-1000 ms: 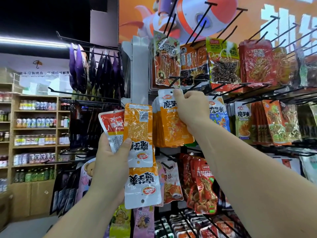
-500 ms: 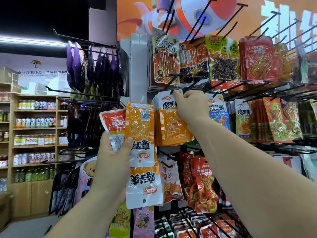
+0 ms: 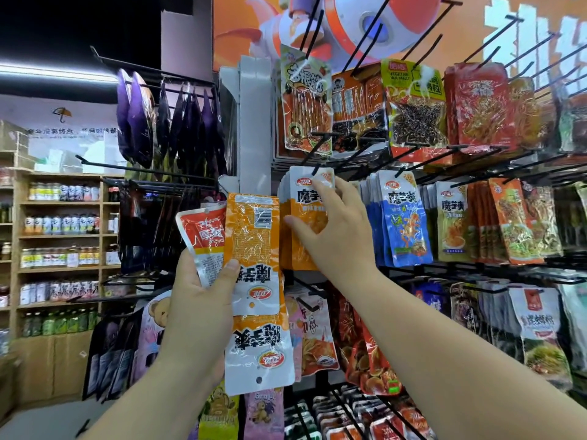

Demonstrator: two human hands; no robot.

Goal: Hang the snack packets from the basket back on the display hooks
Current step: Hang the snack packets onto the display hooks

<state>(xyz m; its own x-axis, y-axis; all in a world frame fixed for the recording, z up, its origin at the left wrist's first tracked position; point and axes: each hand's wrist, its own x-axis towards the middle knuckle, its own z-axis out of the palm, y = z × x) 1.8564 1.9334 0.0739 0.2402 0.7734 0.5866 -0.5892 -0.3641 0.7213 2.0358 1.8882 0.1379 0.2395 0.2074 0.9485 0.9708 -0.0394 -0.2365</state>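
My left hand [image 3: 197,300] grips a fan of packets: a red-and-white packet [image 3: 203,236] and two orange packets, upside down, one [image 3: 252,236] above the other [image 3: 259,350]. To their right a stack of matching orange packets [image 3: 305,198] hangs on a black display hook [image 3: 317,168]. My right hand [image 3: 336,236] lies against the front packet of that stack with fingers spread, forefinger near its top edge, thumb on its left side. No basket is in view.
Rows of black hooks carry other snacks: blue packets [image 3: 403,223] right of the orange stack, red and yellow packs [image 3: 413,106] above, more below. Purple bags [image 3: 136,122] hang on the left rack. Wooden shelves with bottles [image 3: 60,223] stand far left.
My right hand, earlier curled at the top of the orange packet by the hook, has spread its fingers and slid down over the packet's face. The left hand has barely moved.
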